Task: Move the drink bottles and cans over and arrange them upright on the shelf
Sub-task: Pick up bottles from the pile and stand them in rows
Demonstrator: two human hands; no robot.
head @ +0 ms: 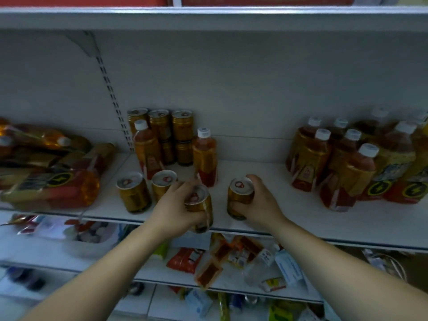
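Both hands are on gold cans at the front edge of the white shelf (pixel 301 205).

Left hand (pixel 172 210) is wrapped around a gold can (pixel 200 205), with the fingers curled over its near side. That can is upright and sits right at the shelf lip; whether its base touches the shelf is hard to tell, since motion blur smears it.

Right hand (pixel 260 202) is closed around a second gold can (pixel 239 196), gripping from the right side. This can is upright, with its base apparently on the shelf, near the front.

The two held cans are near each other but apart.

Left of the left hand, two more cans (pixel 134 192) stand upright side by side on the shelf front. The nearer one is just beside the left hand's fingers.

Behind them, two amber bottles (pixel 205 156) with white caps stand upright. Stacked cans (pixel 171 135) stand two high against the back wall, between and behind those bottles.

On the right end of the shelf, a cluster of upright bottles (pixel 347 163) with white caps stands well apart from the hands.

On the left end, a shrink-wrapped pack of bottles (pixel 51 170) lies on its side.

The lower shelves (pixel 46 253) hold mixed packets and small items, too blurred to identify.
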